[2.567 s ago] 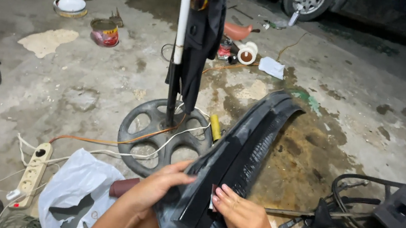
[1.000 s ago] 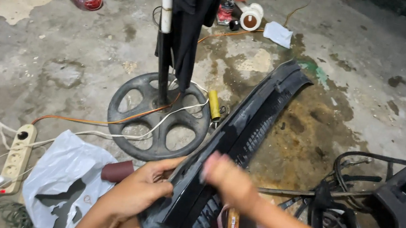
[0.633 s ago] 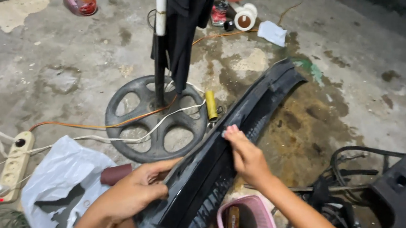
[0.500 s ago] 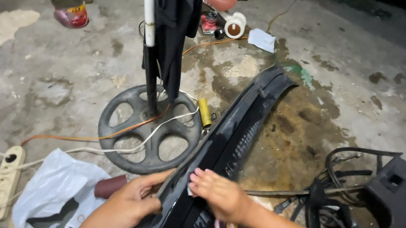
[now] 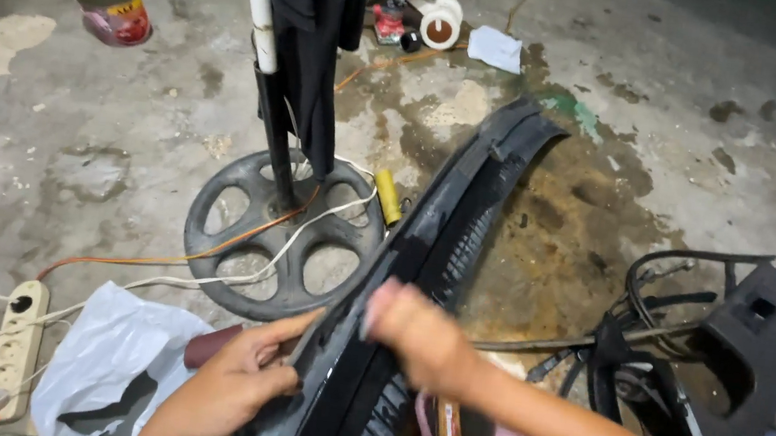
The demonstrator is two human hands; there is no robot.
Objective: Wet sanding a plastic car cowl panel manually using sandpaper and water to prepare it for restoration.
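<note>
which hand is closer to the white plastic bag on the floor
Left. The left hand grips the near edge of the black panel right beside the white plastic bag; the right hand is farther over, on the panel's top.

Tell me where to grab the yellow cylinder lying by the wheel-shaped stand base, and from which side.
Grip the yellow cylinder across its middle, coming from above: it lies flat on the floor, squeezed between the stand base and the long black trim panel.

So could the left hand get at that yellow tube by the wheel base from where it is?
Probably yes, with a stretch. The left hand grips the black trim panel, so it would have to let go. The yellow tube lies uncovered on the floor beside the wheel base, only cables near it.
</note>
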